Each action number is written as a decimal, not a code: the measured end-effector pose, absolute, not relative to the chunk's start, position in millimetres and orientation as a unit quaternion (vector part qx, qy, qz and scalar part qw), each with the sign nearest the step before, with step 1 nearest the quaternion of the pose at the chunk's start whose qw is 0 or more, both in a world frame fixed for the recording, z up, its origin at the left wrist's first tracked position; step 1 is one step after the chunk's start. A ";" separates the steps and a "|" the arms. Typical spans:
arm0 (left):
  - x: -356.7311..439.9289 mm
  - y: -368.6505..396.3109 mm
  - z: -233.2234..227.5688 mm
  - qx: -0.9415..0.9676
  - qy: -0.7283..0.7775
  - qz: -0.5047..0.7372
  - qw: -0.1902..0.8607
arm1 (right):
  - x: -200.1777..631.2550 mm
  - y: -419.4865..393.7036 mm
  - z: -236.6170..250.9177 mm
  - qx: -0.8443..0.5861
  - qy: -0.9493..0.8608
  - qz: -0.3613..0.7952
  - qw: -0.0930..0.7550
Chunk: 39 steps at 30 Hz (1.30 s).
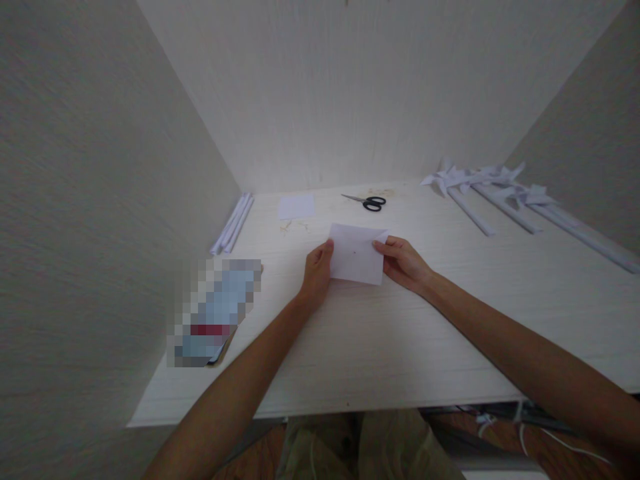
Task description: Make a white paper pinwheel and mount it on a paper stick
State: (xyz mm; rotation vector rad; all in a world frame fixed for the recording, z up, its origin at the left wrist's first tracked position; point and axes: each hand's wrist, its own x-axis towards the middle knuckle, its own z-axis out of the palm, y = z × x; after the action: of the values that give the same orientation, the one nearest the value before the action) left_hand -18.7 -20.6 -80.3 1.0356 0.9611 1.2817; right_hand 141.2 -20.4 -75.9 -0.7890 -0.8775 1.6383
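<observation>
A small white sheet of paper (356, 253) lies near the middle of the pale wooden desk (400, 333). My left hand (317, 273) grips its left edge, thumb on top. My right hand (403, 264) pinches its right edge near the upper corner. Both forearms reach in from the near side of the desk. A tiny dark dot shows at the sheet's centre.
Black-handled scissors (369, 201) lie behind the sheet, with another white paper square (296, 207) to their left. Rolled paper sticks (233, 223) rest by the left wall. Paper pinwheels on rolled sticks (493, 193) lie at the right. A phone (215, 313) sits at the left.
</observation>
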 end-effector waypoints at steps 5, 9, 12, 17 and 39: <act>-19.0 -19.6 -81.9 0.443 0.405 0.554 0.577 | 141.8 -19.1 -77.4 -0.330 -0.367 0.688 0.532; -20.1 -19.5 -81.8 0.451 0.403 0.541 0.584 | 141.4 -19.4 -77.1 -0.333 -0.365 0.691 0.528; -19.9 -20.9 -79.9 0.451 0.385 0.531 0.606 | 140.7 -20.3 -75.6 -0.329 -0.356 0.696 0.529; -18.7 -22.6 -78.0 0.450 0.370 0.529 0.617 | 140.3 -21.4 -73.3 -0.326 -0.349 0.704 0.526; -18.2 -23.6 -80.0 0.456 0.345 0.516 0.638 | 142.1 -17.3 -76.4 -0.336 -0.348 0.708 0.515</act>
State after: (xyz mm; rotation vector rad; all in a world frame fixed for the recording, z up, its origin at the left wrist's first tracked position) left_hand -18.2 -23.6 -80.0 1.0417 0.7872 1.1771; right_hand 142.1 -17.3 -76.4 -0.8080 -0.8365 1.7000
